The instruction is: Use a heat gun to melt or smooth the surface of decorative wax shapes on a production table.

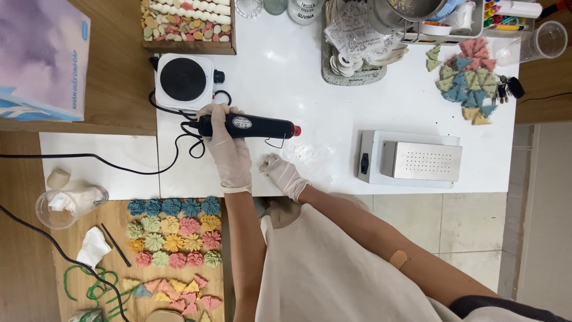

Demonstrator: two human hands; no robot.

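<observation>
Small hotplate (184, 81) upper left on the white table (333, 101), perforated metal box (411, 158) right of centre, coloured triangle pieces (467, 82) upper right, flower-shaped pieces (174, 232) in rows lower left, plastic cup (70, 205) at left edge.
</observation>
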